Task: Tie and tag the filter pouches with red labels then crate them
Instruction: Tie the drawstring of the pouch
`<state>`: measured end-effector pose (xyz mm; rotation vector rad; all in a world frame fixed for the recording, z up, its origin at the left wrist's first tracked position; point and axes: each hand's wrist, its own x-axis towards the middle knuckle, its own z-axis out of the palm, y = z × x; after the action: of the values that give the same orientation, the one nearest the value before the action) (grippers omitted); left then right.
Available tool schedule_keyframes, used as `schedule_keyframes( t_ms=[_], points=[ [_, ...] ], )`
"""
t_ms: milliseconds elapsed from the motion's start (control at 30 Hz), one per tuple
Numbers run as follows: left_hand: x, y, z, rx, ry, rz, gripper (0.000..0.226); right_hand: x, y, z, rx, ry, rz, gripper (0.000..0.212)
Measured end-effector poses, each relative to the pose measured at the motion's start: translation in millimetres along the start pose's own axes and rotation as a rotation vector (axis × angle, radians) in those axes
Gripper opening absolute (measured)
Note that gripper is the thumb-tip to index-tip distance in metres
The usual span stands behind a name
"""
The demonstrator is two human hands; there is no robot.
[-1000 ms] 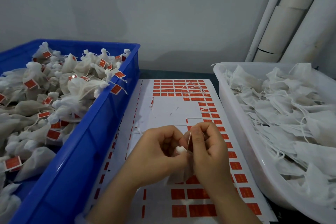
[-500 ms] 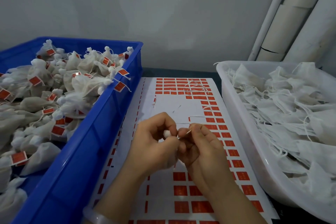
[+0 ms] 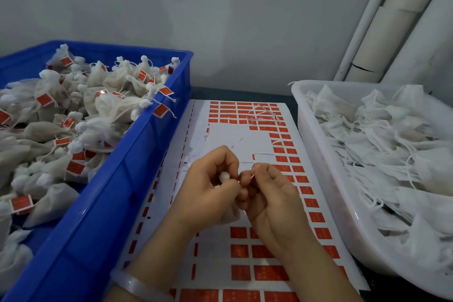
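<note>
My left hand [image 3: 210, 191] grips a small white filter pouch [image 3: 224, 176] by its gathered neck; the pouch body hangs below my fingers, mostly hidden. My right hand [image 3: 267, 193] pinches a red label [image 3: 252, 175] against the pouch's string, just right of the neck. Both hands hover over a white sticker sheet [image 3: 232, 144] of red labels. A blue crate [image 3: 137, 174] on the left holds several tied, tagged pouches [image 3: 117, 105]. A white tub [image 3: 316, 149] on the right holds several untagged pouches [image 3: 382, 144].
Pale pipes and a cardboard tube [image 3: 382, 32] lean against the grey wall at the back right. Loose white string [image 3: 263, 115] lies on the far end of the sticker sheet. A pale bangle [image 3: 137, 284] circles my left wrist.
Both hands have lifted away from the near edge toward the middle of the sheet, still together on the pouch. My right fingers now pinch the label at the string.
</note>
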<state>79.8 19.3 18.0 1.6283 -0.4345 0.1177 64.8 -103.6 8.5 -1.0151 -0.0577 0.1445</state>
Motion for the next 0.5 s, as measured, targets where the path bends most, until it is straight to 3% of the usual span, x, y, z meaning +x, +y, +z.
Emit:
schedule_keyframes(
  t_ms=[367,500],
  points=[
    [3.9,-7.6,-3.4,-0.152,-0.077,0.058,0.031,0.6,1.5,-1.0,0.016,-0.132,0.038,0.021],
    [4.9,-11.9,-4.5,-0.238,-0.101,-0.029,0.022,1.6,-2.8,-5.0,0.028,-0.114,0.031,0.021]
  ],
)
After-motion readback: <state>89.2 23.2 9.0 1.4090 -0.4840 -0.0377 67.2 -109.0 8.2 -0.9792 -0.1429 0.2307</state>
